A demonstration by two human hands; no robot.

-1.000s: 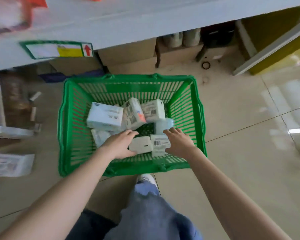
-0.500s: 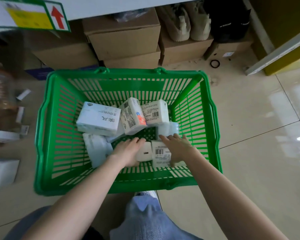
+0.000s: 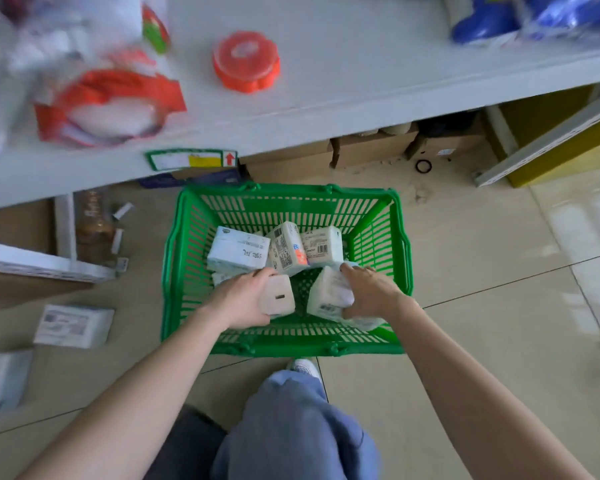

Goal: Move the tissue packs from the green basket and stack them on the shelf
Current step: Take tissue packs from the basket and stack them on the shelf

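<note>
I am bent over the green basket (image 3: pixel 400 244) on the tiled floor (image 3: pixel 482 306), both arms reaching down into it. My left hand (image 3: pixel 243 301) has its fingers (image 3: pixel 262 273) wrapped around a pale pack (image 3: pixel 278 299), thumb underneath, holding it up at the near side of the basket. My right hand (image 3: pixel 373 296) grips a second pack (image 3: pixel 328 294), tilted on its edge, with fingers curled over its top and far side. The two packs I hold are close but apart, with the basket's mesh bottom showing between them.

Three more packs lie toward the far side of the basket: a wide one (image 3: pixel 238 252) on the left, a narrow one with an orange patch (image 3: pixel 286 251) leaning in the middle, and one with a barcode (image 3: pixel 321 245) on the right, all pressed together. Another pack peeks out under my left hand.

The shelf (image 3: pixel 343 81) runs just beyond the basket, grey and mostly bare in the middle, with an orange round lid (image 3: pixel 246 61), a red-and-white packet (image 3: pixel 108 105) and blue goods (image 3: pixel 534 15) on it. A price label (image 3: pixel 191 160) hangs on its front edge.
</note>
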